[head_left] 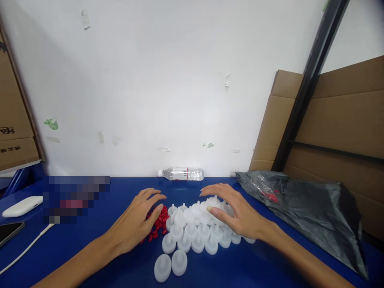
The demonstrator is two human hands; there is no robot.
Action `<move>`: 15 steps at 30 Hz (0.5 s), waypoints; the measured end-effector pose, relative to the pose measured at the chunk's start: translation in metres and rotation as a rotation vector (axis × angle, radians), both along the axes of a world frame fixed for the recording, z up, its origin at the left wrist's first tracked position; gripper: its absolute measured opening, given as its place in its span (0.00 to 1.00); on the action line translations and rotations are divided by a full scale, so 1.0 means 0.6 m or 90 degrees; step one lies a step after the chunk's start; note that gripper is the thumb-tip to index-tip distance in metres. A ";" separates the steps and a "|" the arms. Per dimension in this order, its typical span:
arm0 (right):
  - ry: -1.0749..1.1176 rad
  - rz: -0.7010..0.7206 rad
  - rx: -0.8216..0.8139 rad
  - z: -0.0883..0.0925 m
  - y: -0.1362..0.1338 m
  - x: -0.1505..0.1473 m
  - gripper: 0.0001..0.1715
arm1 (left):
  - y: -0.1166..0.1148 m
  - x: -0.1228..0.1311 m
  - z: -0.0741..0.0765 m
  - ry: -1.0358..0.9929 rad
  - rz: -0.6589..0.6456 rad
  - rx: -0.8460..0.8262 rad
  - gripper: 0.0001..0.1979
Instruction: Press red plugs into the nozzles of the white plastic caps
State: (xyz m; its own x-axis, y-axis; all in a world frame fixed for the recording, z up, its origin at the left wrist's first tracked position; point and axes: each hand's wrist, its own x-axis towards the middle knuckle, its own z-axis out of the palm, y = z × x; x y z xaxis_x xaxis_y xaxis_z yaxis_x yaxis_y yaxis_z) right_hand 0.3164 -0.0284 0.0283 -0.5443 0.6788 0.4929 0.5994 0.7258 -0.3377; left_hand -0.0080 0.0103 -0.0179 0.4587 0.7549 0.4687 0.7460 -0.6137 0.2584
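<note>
1. Under the right hand [232,210] and off to its left, I see a big heap of white cups [191,232] with little stubs, on the blue counter [234,270].
2. The heap's long way runs sideways, from just right of the left hand [136,220] to under the right hand. I judge the right hand nearer, as its thumb sits over the heap.
3. The red bits [155,233] lie in a small pile by the left thumb, between that hand and the white cups. The left hand is nearer to these.
4. Both hands have their fingers apart and a bit bent. I see nothing gripped in either one. I can't tell if the thumbs touch the piles.
5. Two loose white cups [179,263] lie to the right of the left hand, closer to the camera than the heap.
6. The right hand hides some cups at the heap's far right. The left hand hides some red bits.
7. Left of the left hand, a patch is blurred into squares, so I can't say what is there. Farther left, a dark flat thing [10,233] is cut off at the edge.
</note>
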 end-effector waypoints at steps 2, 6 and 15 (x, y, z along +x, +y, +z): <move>-0.007 -0.014 -0.001 0.001 0.002 0.002 0.19 | -0.006 0.003 0.007 -0.011 -0.039 0.010 0.18; -0.037 -0.045 -0.031 -0.002 0.004 0.007 0.20 | -0.019 0.009 0.027 -0.013 -0.105 0.029 0.14; 0.035 -0.018 -0.053 0.001 0.015 0.010 0.16 | -0.026 0.011 0.030 0.024 -0.114 0.013 0.09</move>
